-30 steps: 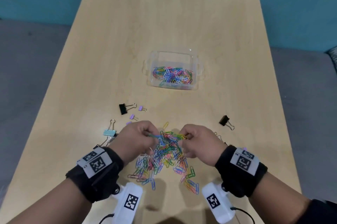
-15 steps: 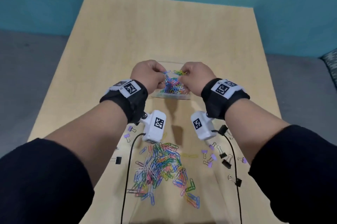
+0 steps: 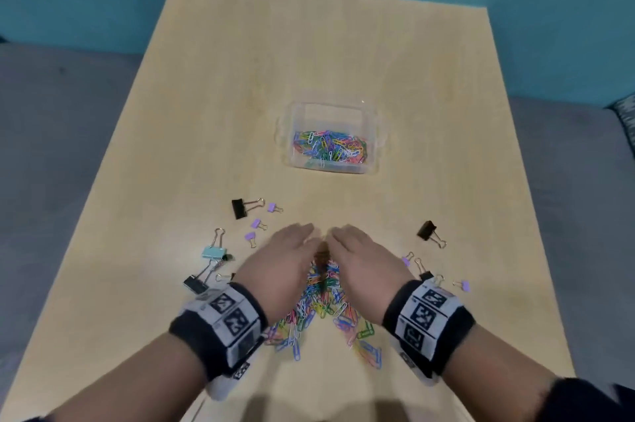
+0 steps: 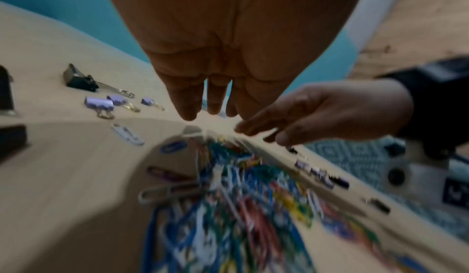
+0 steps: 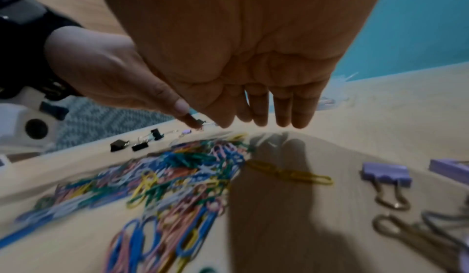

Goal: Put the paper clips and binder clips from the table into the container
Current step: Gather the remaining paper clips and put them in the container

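Observation:
A pile of coloured paper clips (image 3: pixel 319 304) lies on the wooden table (image 3: pixel 309 60) near the front edge. My left hand (image 3: pixel 285 263) and right hand (image 3: pixel 357 260) hover just above the pile, palms down, fingers straight, fingertips nearly meeting, holding nothing. The clear plastic container (image 3: pixel 372 146) sits further back at centre with many coloured paper clips (image 3: pixel 330 148) inside. Binder clips lie around the pile: a black one (image 3: pixel 240 208), small purple ones (image 3: pixel 256 224), a light blue one (image 3: pixel 214 251) at left, a black one (image 3: pixel 427 231) and small ones (image 3: pixel 462 284) at right.
Grey floor lies on both sides of the table and a teal wall stands behind it. A patterned cushion (image 3: pixel 627 119) shows at the far right edge. Bare tabletop extends behind and beside the container.
Both hands carried a bunch of paper clips from the pile to the container, let it go there, and have come back down over the pile with open fingers.

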`<state>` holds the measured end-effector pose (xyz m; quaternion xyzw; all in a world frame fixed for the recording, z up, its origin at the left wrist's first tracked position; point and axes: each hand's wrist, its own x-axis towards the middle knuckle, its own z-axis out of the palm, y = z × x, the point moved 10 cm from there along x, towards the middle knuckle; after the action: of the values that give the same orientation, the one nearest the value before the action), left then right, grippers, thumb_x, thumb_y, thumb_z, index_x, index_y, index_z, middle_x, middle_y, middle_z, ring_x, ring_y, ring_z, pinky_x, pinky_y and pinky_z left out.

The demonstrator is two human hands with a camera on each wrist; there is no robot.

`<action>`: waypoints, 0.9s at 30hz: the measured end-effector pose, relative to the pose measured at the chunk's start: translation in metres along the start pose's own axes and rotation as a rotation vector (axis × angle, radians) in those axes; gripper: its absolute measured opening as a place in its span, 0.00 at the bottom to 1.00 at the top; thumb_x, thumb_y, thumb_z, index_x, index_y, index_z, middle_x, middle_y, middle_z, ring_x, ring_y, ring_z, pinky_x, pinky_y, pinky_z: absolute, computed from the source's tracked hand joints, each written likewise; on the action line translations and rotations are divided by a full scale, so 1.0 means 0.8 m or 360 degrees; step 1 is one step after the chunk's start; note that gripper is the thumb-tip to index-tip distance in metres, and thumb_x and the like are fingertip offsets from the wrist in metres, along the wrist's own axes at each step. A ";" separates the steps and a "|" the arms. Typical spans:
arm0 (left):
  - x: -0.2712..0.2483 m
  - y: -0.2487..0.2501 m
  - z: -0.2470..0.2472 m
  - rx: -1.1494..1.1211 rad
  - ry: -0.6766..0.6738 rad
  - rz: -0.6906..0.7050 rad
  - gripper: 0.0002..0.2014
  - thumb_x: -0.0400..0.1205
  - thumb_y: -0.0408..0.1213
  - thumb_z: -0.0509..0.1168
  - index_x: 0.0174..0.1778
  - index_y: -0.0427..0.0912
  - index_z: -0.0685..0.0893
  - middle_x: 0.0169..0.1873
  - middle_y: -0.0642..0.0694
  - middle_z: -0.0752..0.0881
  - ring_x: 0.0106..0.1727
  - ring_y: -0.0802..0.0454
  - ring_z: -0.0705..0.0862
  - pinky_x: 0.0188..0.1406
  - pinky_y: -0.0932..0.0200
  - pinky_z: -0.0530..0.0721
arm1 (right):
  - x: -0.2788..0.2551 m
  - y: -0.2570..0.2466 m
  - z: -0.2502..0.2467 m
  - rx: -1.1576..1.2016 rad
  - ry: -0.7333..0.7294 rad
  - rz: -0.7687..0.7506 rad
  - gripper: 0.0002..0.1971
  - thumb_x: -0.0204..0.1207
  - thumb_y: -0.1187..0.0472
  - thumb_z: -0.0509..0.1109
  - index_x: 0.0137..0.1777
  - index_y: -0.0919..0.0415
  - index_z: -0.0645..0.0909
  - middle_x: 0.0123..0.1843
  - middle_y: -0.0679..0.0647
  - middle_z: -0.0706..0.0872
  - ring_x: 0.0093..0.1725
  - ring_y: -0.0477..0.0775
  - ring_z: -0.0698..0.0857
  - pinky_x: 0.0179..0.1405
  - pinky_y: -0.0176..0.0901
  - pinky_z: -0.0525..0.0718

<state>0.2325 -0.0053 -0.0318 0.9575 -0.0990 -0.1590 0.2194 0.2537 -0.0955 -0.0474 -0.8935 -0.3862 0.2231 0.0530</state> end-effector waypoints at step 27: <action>-0.144 -0.012 0.052 -0.0552 -0.0138 -0.0140 0.15 0.75 0.56 0.53 0.42 0.51 0.80 0.38 0.61 0.77 0.40 0.68 0.75 0.41 0.72 0.69 | -0.171 -0.036 0.062 0.0126 0.0117 -0.0124 0.09 0.60 0.60 0.61 0.40 0.52 0.78 0.41 0.47 0.79 0.38 0.50 0.73 0.39 0.38 0.72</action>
<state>0.1119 0.0168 -0.0414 0.9010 -0.0374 -0.2242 0.3695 0.1301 -0.1770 -0.0353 -0.8826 -0.4092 0.2030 0.1111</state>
